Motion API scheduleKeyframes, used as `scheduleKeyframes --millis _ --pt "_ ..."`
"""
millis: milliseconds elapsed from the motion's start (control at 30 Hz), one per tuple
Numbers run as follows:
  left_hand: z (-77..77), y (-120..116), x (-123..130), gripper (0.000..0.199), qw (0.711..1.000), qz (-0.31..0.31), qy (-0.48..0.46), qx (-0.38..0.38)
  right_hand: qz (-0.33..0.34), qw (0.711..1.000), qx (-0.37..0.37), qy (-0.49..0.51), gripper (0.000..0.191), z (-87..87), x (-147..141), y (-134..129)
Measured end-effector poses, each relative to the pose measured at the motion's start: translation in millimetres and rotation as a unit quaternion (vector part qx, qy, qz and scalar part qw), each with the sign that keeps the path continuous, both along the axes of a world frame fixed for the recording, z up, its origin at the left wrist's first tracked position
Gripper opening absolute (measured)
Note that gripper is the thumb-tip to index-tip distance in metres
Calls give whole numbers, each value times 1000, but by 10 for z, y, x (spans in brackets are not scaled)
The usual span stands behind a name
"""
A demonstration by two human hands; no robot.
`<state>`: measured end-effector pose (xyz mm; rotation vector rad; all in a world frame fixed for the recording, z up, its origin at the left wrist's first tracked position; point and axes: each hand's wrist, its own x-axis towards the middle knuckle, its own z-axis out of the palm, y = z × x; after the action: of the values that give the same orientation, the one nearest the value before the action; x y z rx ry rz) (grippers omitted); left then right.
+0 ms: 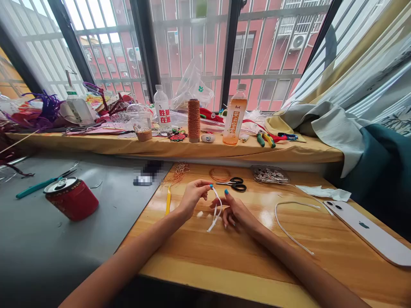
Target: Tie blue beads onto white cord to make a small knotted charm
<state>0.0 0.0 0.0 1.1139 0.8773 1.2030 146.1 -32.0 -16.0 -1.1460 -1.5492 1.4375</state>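
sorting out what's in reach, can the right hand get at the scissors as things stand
Probably yes: the scissors lie just beyond the right hand, near its raised thumb, with nothing apparently between. The left hand pinches the cord.

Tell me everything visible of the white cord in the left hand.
The white cord is thin and looks soft. The left hand pinches it at the top; below, it hangs bent into two strands, one bowing outward, over the wooden table. The right hand is close beside it; whether they touch is unclear.
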Motion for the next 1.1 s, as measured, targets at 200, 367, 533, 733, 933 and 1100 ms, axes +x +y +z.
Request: scheduleKeyframes --millis 200,367,533,733,933,1100 --pt "12 13 -6 19 999 -6 15 40 18 998 31 -46 37 -33 -1 16" --pt "-38 97 -51 17 994 -10 95 56 26 998 36 -50 37 -13 18 19" --pt "-99 207 -117 14 984 9 153 87 30 998 -3 -48 37 -12 44 51" --pt "-114 264 -158 16 991 29 114 70 15 1000 -27 1 32 -25 73 62" --pt "-31 230 -177 18 996 77 24 41 14 996 68 -57 32 -25 88 75" --pt "-11 217 -197 20 995 86 -48 -10 39 988 100 -110 29 12 79 40"
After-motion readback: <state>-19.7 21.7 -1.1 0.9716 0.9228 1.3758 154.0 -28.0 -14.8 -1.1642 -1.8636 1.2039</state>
